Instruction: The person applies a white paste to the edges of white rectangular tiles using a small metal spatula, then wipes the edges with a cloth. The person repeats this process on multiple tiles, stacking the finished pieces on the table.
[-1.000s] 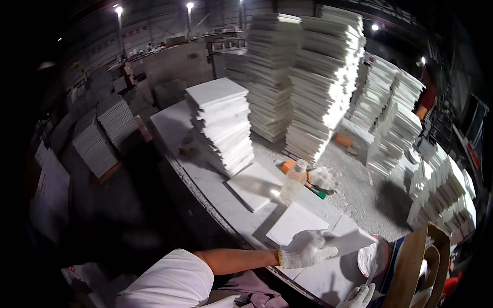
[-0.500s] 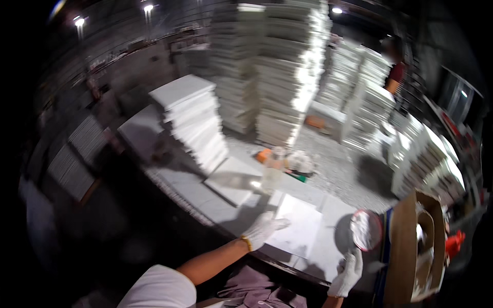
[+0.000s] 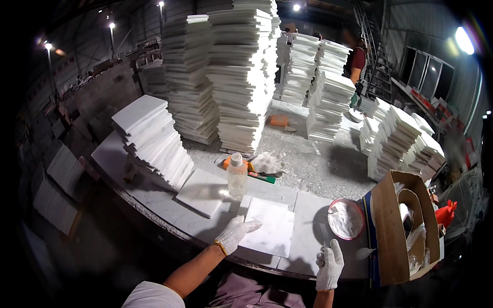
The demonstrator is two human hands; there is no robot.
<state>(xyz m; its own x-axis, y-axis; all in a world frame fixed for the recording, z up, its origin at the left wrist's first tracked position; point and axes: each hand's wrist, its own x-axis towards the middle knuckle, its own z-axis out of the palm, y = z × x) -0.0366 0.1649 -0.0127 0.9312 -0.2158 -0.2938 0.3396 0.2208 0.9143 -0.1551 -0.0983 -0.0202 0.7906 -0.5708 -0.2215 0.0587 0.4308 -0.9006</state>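
My left hand (image 3: 237, 234), in a white knit glove, lies with its fingers stretched over the left edge of a white marble-like tile (image 3: 269, 227). Just left of and below the tub, my right hand (image 3: 329, 266), gloved too, is closed round a putty knife (image 3: 323, 234). Its thin metal blade points up and away from me. The round tub (image 3: 358, 232) has a reddish rim and holds white paste (image 3: 343, 218). Under the tile's far left corner, part of another pale slab shows. A clear plastic bottle (image 3: 236, 179) with a white cap stands beyond the tile.
At left rises a leaning stack of tiles (image 3: 149, 138), with a single tile (image 3: 201, 192) beside it. Taller stacks (image 3: 239, 77) stand behind. An open cardboard box (image 3: 382, 226) is at right. An orange block (image 3: 279, 120) lies farther back. A person (image 3: 358, 64) stands far off.
The picture has turned rightward and sharpened, so everything sits farther left in it. My right hand has tilted, and the knife blade now shows clearly beside the tub. My left hand stays on the tile.
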